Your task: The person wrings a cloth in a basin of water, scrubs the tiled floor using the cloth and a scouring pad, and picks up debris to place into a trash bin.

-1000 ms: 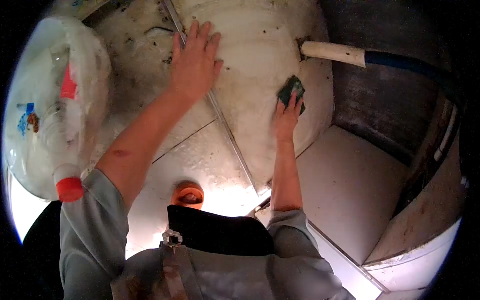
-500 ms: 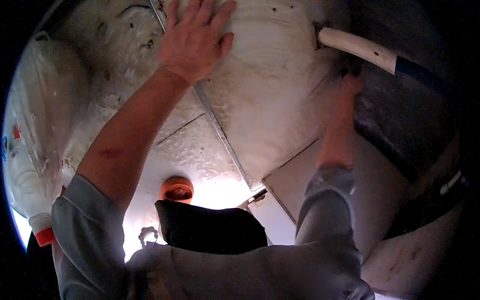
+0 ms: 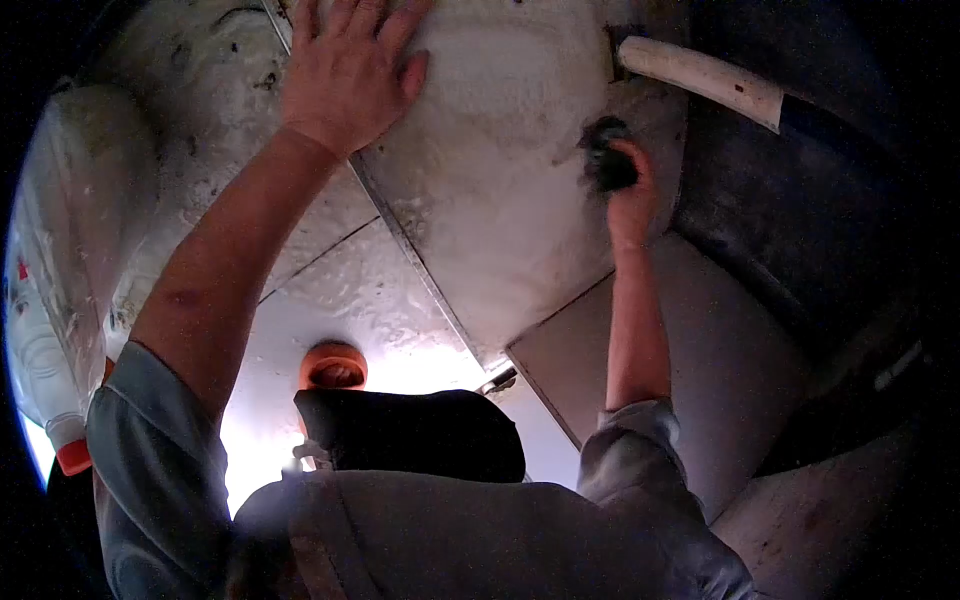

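Observation:
My left hand (image 3: 345, 85) lies flat on the wet, soiled tiled floor (image 3: 470, 190), its fingers spread, near a joint line between tiles. It holds nothing. My right hand (image 3: 635, 190) is closed around a dark, ragged scouring pad (image 3: 608, 160), which is partly blurred. The pad is against the pale, dirt-streaked tile, just below a whitish pipe (image 3: 700, 78). Part of the pad is hidden by my fingers.
On the left stands a clear plastic bag beside a white bottle with a red cap (image 3: 72, 457). An orange slipper (image 3: 333, 368) is on my foot below. A dark panel (image 3: 780, 200) borders the right side. Another loose-looking tile (image 3: 690, 360) lies near my right forearm.
My right hand has moved left, away from the dark panel, and the scouring pad now shows clearly. My left hand stays spread on the floor; the whole view has shifted slightly.

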Available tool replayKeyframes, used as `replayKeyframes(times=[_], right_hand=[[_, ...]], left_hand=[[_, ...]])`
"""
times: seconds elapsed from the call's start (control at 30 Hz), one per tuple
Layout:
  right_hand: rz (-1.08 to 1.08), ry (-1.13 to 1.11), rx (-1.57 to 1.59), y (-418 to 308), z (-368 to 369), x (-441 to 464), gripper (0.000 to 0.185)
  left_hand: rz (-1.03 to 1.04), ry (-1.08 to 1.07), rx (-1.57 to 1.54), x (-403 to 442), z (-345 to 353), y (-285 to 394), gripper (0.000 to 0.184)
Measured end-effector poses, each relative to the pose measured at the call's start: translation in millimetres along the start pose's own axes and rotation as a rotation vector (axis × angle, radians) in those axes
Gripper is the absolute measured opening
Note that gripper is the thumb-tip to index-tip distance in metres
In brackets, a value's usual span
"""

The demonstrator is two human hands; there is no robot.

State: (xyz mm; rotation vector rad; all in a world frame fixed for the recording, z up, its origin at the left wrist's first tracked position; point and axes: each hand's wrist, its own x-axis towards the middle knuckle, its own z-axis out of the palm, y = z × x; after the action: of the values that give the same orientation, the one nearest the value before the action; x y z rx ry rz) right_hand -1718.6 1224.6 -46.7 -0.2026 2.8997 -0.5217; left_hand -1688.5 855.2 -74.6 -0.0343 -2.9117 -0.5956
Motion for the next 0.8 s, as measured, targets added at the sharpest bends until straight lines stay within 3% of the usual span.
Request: replayKeyframes(times=[0.1,0.17,0.23,0.33,0.43,0.53,0.63,0.7,0.8], right_hand=[[0.3,0.41,-0.032,-4,-34,39,0.037],[0.398,0.453,-0.296,77,-48,77,0.037],[0.488,0.365,-0.451,110,-41,91,0.037],[0.368,0.237,-0.486,84,-8,78,0.037],[0.196,0.237,-0.061,-4,8,29,0.037],[0.339,0.337,0.291,-28,-12,13,0.036],[0.386,0.517,-0.104,56,-31,34,0.036],[0.488,0.446,-0.313,112,-22,56,0.036],[0.363,0.327,-0.38,81,9,57,0.036]], left_hand=[[0.011,-0.017,-0.048,0,-3,-1,0.054],[-0.002,-0.029,-0.014,0,-1,0,0.055],[-0.006,-0.029,0.024,0,0,2,0.056],[0.005,-0.045,0.06,-1,2,3,0.056],[-0.017,-0.052,0.076,2,1,7,0.055],[0.0,-0.064,0.084,2,1,7,0.054],[0.022,-0.059,0.085,3,0,3,0.053],[0.027,-0.036,0.111,2,2,1,0.052],[0.055,-0.066,0.21,-3,2,-6,0.051]])
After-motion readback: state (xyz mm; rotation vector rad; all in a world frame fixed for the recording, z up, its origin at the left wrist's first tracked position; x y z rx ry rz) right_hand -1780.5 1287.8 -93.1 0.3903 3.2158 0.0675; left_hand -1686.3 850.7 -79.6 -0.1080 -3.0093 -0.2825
